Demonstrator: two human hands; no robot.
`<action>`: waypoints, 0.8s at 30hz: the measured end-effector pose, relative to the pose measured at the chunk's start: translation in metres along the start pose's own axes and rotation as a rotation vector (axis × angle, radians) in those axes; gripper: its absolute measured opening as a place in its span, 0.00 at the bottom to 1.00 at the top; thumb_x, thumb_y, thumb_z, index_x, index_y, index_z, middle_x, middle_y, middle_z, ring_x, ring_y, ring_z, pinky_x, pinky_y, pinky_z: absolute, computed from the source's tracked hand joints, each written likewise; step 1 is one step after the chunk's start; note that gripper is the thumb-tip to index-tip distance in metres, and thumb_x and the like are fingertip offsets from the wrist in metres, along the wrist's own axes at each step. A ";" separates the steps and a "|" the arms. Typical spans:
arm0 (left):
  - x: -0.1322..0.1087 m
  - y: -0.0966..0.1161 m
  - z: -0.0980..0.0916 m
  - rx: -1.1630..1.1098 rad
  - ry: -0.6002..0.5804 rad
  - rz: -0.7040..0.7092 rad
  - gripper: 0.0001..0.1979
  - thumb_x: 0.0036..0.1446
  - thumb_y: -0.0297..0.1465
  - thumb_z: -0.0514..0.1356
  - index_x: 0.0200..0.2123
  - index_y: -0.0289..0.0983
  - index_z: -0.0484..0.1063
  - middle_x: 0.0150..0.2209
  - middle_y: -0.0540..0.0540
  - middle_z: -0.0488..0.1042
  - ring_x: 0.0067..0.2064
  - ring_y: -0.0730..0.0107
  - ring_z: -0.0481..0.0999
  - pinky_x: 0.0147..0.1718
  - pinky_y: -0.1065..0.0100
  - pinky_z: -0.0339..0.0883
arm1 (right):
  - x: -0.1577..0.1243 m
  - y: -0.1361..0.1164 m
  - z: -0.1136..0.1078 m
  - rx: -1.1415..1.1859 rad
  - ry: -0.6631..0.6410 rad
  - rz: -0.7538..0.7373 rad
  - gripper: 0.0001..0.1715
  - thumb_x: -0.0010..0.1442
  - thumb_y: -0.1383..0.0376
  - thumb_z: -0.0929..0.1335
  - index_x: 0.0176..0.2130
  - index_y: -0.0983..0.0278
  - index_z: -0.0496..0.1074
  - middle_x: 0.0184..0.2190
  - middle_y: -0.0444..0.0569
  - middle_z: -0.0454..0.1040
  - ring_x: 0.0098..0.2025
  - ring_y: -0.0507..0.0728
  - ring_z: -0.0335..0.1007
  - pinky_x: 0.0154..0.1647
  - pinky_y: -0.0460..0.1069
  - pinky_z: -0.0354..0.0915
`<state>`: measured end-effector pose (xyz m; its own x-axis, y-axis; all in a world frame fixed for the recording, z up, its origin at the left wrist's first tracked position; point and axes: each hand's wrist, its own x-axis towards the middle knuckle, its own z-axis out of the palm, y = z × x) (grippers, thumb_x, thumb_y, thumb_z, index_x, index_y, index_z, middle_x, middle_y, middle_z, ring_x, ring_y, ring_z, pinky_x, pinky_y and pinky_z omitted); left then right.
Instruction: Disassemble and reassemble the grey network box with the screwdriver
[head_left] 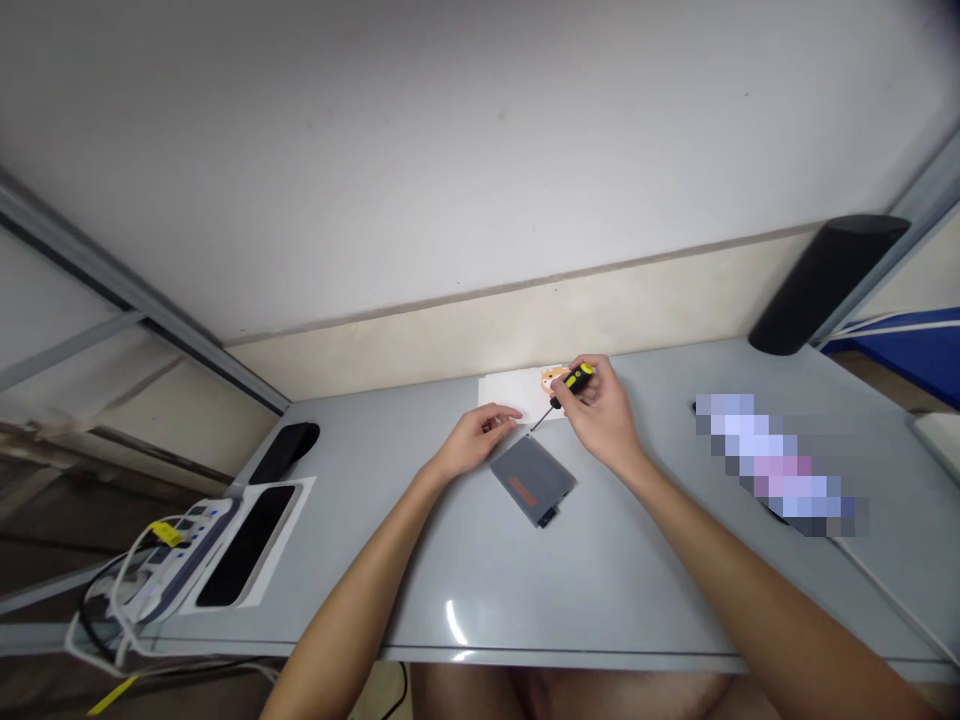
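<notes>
A thin dark grey box-like device (pixel 534 478) with an orange-brown mark and a black connector at its near edge lies flat on the grey table. My right hand (pixel 596 410) is closed round the black and yellow handle of a screwdriver (pixel 577 378), whose shaft slants down to the left, its tip at the device's far corner. Left of that corner, my left hand (pixel 480 437) rests near the device's edge, fingers apart and holding nothing. Behind both hands lies a white sheet of paper (pixel 504 392) with an orange cartoon picture, partly covered by my right hand.
On the left of the table (pixel 420 590) are a black phone (pixel 246 545) on white paper, a power strip (pixel 187 550) with cables, and a black strap-like item (pixel 285 450). A black cylinder (pixel 825 285) stands back right; a blurred-out object (pixel 772 460) with a cable lies right.
</notes>
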<state>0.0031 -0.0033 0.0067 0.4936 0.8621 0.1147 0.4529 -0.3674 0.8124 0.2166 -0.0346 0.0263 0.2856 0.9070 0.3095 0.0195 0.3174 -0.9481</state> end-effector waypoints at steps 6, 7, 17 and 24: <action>0.000 -0.002 0.001 0.058 -0.012 0.083 0.15 0.69 0.41 0.61 0.47 0.39 0.83 0.44 0.42 0.81 0.36 0.67 0.73 0.41 0.66 0.70 | 0.000 0.005 0.001 0.033 -0.031 0.017 0.22 0.54 0.51 0.75 0.41 0.56 0.64 0.32 0.41 0.78 0.31 0.55 0.78 0.32 0.50 0.70; 0.000 -0.002 0.001 0.059 -0.033 0.096 0.14 0.69 0.39 0.62 0.48 0.39 0.83 0.44 0.42 0.81 0.37 0.66 0.74 0.42 0.65 0.70 | 0.000 0.004 0.001 0.046 -0.024 0.027 0.24 0.54 0.50 0.75 0.41 0.56 0.64 0.32 0.42 0.78 0.31 0.55 0.78 0.31 0.50 0.70; 0.001 -0.002 0.001 0.054 -0.061 0.128 0.10 0.67 0.37 0.63 0.40 0.38 0.83 0.40 0.43 0.80 0.38 0.65 0.75 0.42 0.65 0.70 | -0.002 -0.005 0.005 0.116 0.006 0.057 0.34 0.50 0.42 0.77 0.42 0.56 0.62 0.33 0.45 0.79 0.34 0.59 0.82 0.24 0.47 0.70; 0.001 0.001 0.003 0.038 -0.020 0.107 0.13 0.67 0.41 0.64 0.38 0.38 0.82 0.38 0.44 0.79 0.35 0.68 0.73 0.39 0.67 0.69 | 0.001 -0.005 0.005 0.145 0.062 0.089 0.38 0.45 0.40 0.78 0.42 0.56 0.62 0.31 0.44 0.79 0.33 0.59 0.82 0.22 0.47 0.70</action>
<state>0.0059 -0.0041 0.0058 0.5551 0.8102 0.1883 0.4242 -0.4704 0.7738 0.2122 -0.0340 0.0315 0.3383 0.9161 0.2154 -0.1458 0.2771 -0.9497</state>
